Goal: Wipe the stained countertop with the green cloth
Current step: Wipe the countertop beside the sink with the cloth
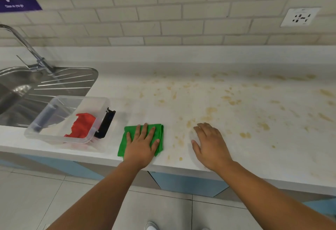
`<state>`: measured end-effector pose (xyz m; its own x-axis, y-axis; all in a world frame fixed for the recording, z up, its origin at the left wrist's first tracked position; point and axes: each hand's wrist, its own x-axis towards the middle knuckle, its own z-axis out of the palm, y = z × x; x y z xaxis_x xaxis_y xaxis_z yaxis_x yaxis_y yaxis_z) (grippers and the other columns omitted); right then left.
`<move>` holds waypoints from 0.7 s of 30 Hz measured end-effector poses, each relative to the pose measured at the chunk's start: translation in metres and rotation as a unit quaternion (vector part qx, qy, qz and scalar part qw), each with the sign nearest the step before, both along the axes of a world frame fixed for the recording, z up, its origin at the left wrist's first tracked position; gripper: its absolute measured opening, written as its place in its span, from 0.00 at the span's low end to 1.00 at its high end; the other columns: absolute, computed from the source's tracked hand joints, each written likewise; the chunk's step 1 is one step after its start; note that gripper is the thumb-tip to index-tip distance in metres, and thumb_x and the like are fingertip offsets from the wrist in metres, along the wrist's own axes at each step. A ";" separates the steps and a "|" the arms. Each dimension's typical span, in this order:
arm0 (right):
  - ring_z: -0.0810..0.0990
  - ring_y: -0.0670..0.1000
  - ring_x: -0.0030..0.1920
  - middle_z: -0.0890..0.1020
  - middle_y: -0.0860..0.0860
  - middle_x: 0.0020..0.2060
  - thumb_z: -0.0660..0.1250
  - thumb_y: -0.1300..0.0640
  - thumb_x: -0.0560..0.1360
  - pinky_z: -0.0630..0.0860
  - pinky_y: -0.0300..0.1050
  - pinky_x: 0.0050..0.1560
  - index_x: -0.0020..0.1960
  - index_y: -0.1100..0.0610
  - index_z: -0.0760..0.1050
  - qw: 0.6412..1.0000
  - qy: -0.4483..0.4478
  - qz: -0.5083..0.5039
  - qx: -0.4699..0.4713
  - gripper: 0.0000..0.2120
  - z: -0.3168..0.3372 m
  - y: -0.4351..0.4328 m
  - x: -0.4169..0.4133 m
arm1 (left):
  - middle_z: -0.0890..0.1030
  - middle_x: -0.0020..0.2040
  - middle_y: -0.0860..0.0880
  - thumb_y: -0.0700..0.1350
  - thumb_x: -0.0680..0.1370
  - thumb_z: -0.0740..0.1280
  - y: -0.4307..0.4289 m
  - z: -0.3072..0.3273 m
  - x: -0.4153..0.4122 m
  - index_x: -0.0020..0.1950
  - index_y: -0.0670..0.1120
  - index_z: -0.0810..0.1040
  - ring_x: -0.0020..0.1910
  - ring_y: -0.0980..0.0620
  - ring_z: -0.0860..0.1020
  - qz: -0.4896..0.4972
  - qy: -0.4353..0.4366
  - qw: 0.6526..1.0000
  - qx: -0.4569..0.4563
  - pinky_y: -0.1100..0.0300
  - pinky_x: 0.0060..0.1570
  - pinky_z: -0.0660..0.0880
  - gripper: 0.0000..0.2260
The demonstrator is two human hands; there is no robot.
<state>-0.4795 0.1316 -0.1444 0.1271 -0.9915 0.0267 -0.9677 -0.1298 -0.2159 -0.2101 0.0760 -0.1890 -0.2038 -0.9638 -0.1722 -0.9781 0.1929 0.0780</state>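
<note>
Our left hand (pixel 141 147) lay flat on the folded green cloth (pixel 158 131), fingers straight and spread, pressing it to the countertop (pixel 254 148) near the front edge. Our right hand (pixel 209 144) rested just beside the cloth on the stained surface, fingers loosely spread, holding nothing.

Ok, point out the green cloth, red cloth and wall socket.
green cloth (pixel 159 131), head view, uncovered upper right corner.
red cloth (pixel 82 126), head view, middle of the bunched fabric.
wall socket (pixel 300 17), head view, faceplate centre.
</note>
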 end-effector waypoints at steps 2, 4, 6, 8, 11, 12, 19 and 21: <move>0.53 0.54 0.77 0.58 0.53 0.77 0.48 0.43 0.81 0.51 0.54 0.77 0.78 0.55 0.55 1.000 0.004 0.002 0.015 0.28 0.001 -0.011 0.001 | 0.40 0.81 0.51 0.65 0.79 0.36 -0.010 0.000 -0.006 0.80 0.56 0.43 0.78 0.48 0.37 0.015 -0.001 1.000 -0.003 0.37 0.74 0.40 0.30; 0.48 0.53 0.78 0.52 0.52 0.79 0.46 0.41 0.81 0.47 0.54 0.77 0.79 0.54 0.49 1.000 0.006 0.004 0.023 0.30 0.004 -0.022 0.003 | 0.40 0.81 0.50 0.66 0.78 0.36 -0.024 0.003 -0.016 0.80 0.55 0.42 0.79 0.46 0.38 0.031 0.005 1.000 0.001 0.36 0.74 0.40 0.32; 0.46 0.53 0.78 0.50 0.52 0.79 0.45 0.40 0.81 0.46 0.55 0.77 0.79 0.53 0.47 1.000 0.011 0.003 0.023 0.31 0.005 -0.034 0.004 | 0.40 0.81 0.50 0.69 0.77 0.36 -0.040 0.006 -0.030 0.80 0.55 0.42 0.79 0.45 0.38 0.038 0.016 0.999 0.003 0.36 0.73 0.38 0.35; 0.45 0.54 0.78 0.49 0.52 0.79 0.44 0.40 0.81 0.45 0.56 0.77 0.79 0.52 0.46 1.000 0.015 0.007 0.021 0.31 0.007 -0.047 0.006 | 0.41 0.80 0.50 0.72 0.75 0.35 -0.049 0.007 -0.046 0.80 0.55 0.43 0.79 0.45 0.38 0.035 0.022 0.999 -0.002 0.37 0.72 0.35 0.37; 0.44 0.54 0.78 0.48 0.52 0.79 0.43 0.39 0.81 0.44 0.56 0.77 0.79 0.52 0.46 0.999 0.016 0.026 0.014 0.31 0.007 -0.061 0.009 | 0.40 0.80 0.53 0.71 0.76 0.36 -0.042 0.002 -0.058 0.80 0.56 0.43 0.78 0.47 0.37 0.007 0.023 1.000 -0.016 0.38 0.72 0.34 0.35; 0.44 0.53 0.78 0.49 0.52 0.79 0.43 0.39 0.81 0.44 0.56 0.77 0.79 0.52 0.46 0.999 0.015 0.033 0.011 0.31 0.007 -0.064 0.009 | 0.40 0.80 0.53 0.69 0.77 0.37 -0.037 0.000 -0.057 0.80 0.56 0.43 0.78 0.48 0.37 0.000 0.025 1.000 -0.016 0.39 0.74 0.36 0.33; 0.46 0.53 0.78 0.50 0.52 0.79 0.44 0.40 0.81 0.46 0.55 0.77 0.79 0.53 0.48 0.999 0.004 0.053 0.010 0.30 0.004 -0.087 0.015 | 0.44 0.81 0.53 0.57 0.82 0.43 -0.050 0.000 -0.032 0.81 0.53 0.47 0.79 0.49 0.41 0.066 0.026 0.997 -0.020 0.40 0.76 0.41 0.27; 0.46 0.53 0.78 0.51 0.52 0.79 0.44 0.40 0.81 0.46 0.56 0.77 0.79 0.53 0.49 0.999 0.007 0.051 0.012 0.30 0.002 -0.090 0.015 | 0.44 0.81 0.52 0.56 0.82 0.43 -0.069 0.002 -0.032 0.81 0.52 0.47 0.79 0.47 0.41 0.091 0.021 0.995 -0.016 0.39 0.75 0.42 0.26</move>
<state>-0.4645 0.0414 -0.1419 0.2284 -0.9736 0.0002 -0.9527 -0.2235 -0.2060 -0.2424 0.0069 -0.1875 -0.0308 -0.9904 -0.1349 -0.9930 0.0149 0.1170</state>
